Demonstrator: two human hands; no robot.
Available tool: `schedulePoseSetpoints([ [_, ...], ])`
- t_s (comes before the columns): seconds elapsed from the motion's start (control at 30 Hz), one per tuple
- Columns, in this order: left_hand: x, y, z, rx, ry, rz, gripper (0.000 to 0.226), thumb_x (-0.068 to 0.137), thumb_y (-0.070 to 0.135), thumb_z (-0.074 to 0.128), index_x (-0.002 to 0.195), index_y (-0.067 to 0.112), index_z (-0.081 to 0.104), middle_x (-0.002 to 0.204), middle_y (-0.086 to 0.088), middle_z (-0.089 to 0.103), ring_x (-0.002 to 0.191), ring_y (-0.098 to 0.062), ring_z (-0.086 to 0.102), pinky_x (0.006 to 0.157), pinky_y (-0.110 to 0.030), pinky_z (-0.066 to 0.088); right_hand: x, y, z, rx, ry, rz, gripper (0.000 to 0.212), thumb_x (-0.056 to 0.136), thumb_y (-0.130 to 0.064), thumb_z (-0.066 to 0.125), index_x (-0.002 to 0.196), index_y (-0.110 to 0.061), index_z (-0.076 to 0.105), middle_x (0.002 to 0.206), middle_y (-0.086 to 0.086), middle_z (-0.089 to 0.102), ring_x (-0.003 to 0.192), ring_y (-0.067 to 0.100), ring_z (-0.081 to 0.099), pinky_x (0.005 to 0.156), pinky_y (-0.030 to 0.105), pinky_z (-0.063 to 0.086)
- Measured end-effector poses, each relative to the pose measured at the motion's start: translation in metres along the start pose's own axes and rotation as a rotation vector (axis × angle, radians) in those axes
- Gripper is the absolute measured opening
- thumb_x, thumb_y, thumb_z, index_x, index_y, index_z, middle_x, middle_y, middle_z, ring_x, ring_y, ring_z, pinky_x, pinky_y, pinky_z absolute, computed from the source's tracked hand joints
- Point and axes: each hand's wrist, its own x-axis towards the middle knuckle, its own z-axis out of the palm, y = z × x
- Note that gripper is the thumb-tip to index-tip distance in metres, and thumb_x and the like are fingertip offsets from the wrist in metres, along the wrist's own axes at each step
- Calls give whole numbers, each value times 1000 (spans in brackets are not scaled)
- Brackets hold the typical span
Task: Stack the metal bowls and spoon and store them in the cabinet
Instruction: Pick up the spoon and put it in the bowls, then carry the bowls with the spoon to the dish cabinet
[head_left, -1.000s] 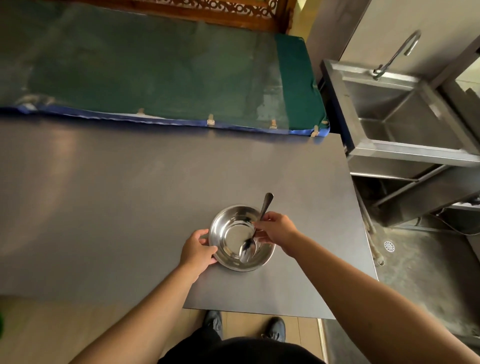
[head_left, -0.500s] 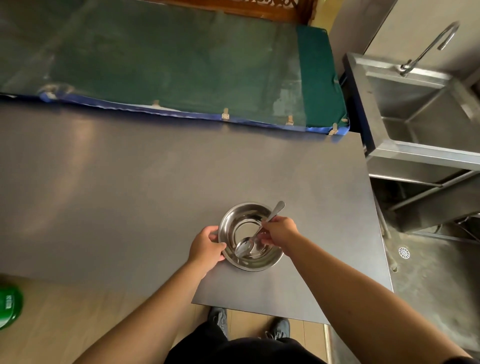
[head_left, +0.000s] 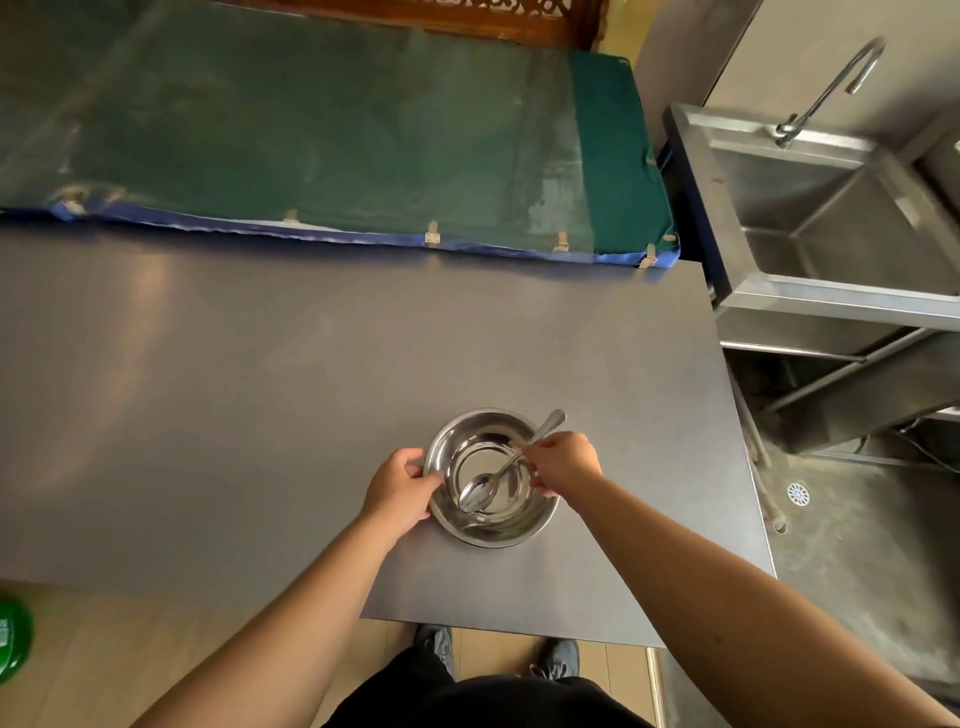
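Observation:
A shiny metal bowl (head_left: 480, 444) sits on the grey table (head_left: 260, 389) near its front right corner; whether more bowls are nested under it cannot be told. A metal spoon (head_left: 480, 491) lies tilted inside, its scoop at the bowl's bottom and its handle sticking out over the far right rim. My left hand (head_left: 400, 491) grips the bowl's left rim. My right hand (head_left: 563, 462) pinches the spoon's handle above the bowl's right side.
A green mat with blue edging (head_left: 337, 130) lies beyond the table. A steel sink (head_left: 831, 218) with a tap stands to the right, past the table's right edge. A green object (head_left: 13, 636) is on the floor at the lower left. No cabinet is visible.
The spoon has tipped lower, its scoop sliding left and down into the bowl. Both hands kept their hold. The camera view shifted left.

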Motion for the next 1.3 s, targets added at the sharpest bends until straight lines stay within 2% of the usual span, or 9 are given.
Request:
schedulePoseSetpoints([
  [0.13, 6, 11, -7, 171, 15, 81, 56, 85, 29, 68, 138, 25, 50, 109, 8, 60, 101, -22, 63, 91, -47, 54, -9, 10, -13, -145, 120, -235, 23, 88, -32, 65, 108, -23, 68, 89, -6, 71, 84, 19, 69, 77, 33, 57],
  [0.27, 12, 17, -11, 274, 11, 150, 50, 93, 21, 58, 142, 25, 49, 128, 0, 60, 95, -29, 65, 92, -45, 53, -13, 26, -15, -144, 127, -247, 53, 88, -49, 68, 133, -23, 57, 119, 0, 63, 105, 21, 64, 90, 37, 54],
  [0.37, 15, 17, -13, 288, -22, 130, 51, 96, 10, 52, 145, 21, 46, 136, -5, 56, 106, -31, 63, 95, -46, 52, -13, 37, -10, -105, 93, -145, 62, 89, -48, 68, 141, -17, 52, 129, 5, 63, 112, 24, 63, 91, 35, 53],
  [0.47, 13, 17, -12, 253, -51, 86, 51, 95, 7, 54, 144, 18, 48, 133, -7, 56, 98, -28, 64, 78, -39, 59, -15, 43, -4, 0, 49, -33, 51, 87, -35, 70, 133, -14, 59, 113, 6, 72, 98, 26, 71, 87, 41, 59],
  [0.6, 7, 18, -10, 154, -98, 63, 41, 91, 1, 57, 127, 17, 64, 92, 4, 67, 76, -11, 64, 49, -19, 53, -18, 44, -3, 95, 26, 19, 35, 78, -19, 71, 112, -13, 69, 88, 6, 75, 76, 30, 76, 75, 47, 63],
  [0.8, 4, 24, -10, 111, -138, 88, 43, 93, -3, 52, 128, 18, 64, 108, -4, 67, 86, -11, 66, 57, -23, 57, -28, 43, -16, 164, 48, -9, 29, 77, -10, 65, 105, -10, 73, 88, 11, 77, 76, 33, 75, 74, 47, 64],
  [1.0, -9, 65, -3, 0, -240, 165, 43, 91, -7, 54, 122, 19, 69, 105, -2, 73, 85, -20, 75, 65, -31, 60, -52, 34, -62, 312, 81, -70, 27, 81, 4, 62, 102, -8, 75, 82, 14, 77, 54, 16, 69, 60, 34, 64],
  [1.17, -40, 120, 28, -85, -333, 292, 40, 88, -8, 60, 102, 28, 71, 100, -7, 73, 79, -25, 75, 63, -31, 60, -80, 34, -128, 464, 123, -144, 28, 85, 8, 65, 107, -7, 74, 88, 18, 78, 63, 20, 73, 58, 29, 61],
  [1.3, -77, 159, 72, -93, -428, 373, 35, 89, -7, 59, 106, 22, 71, 88, -2, 76, 75, -21, 73, 62, -29, 58, -109, 52, -191, 574, 163, -214, 24, 86, 6, 68, 105, -9, 74, 85, 10, 80, 74, 27, 77, 62, 31, 63],
])
